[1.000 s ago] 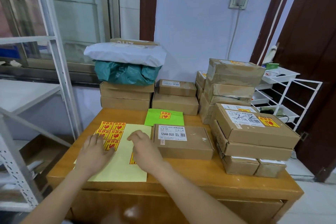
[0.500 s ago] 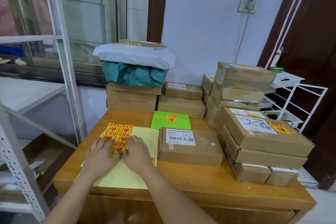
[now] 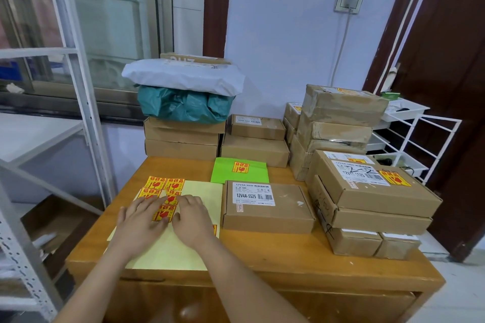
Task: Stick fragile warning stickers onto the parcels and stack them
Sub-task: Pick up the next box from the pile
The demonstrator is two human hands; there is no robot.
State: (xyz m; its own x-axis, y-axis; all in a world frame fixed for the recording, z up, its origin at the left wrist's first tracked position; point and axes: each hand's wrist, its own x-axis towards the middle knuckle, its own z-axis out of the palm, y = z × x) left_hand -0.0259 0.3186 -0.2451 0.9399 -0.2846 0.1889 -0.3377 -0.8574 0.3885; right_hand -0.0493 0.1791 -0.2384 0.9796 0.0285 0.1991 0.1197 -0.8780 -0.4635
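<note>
A pale yellow backing sheet [image 3: 199, 191] lies on the wooden table [image 3: 262, 257], with several yellow-and-red fragile stickers [image 3: 164, 214] at its top left. Both hands lie on the sheet. My left hand [image 3: 139, 223] rests flat at the left of the lowest sticker, my right hand [image 3: 193, 220] at its right, fingertips curled at the sticker's edge. A flat brown parcel [image 3: 266, 207] with a white label and no sticker sits right beside the sheet. To the right stands a stack of parcels [image 3: 372, 199] whose top box bears a fragile sticker [image 3: 395, 178].
A green sheet [image 3: 238, 170] with one sticker lies behind the parcel. More boxes [image 3: 183, 139], a teal bag [image 3: 183, 107] and a white mailer [image 3: 183, 76] are piled at the back, taped boxes [image 3: 338, 118] at back right. White metal shelving [image 3: 78, 113] stands left, a wire rack [image 3: 409, 144] right.
My right hand has moved left across the sheet to the lowest sticker, and both hands have closed in on it from either side.
</note>
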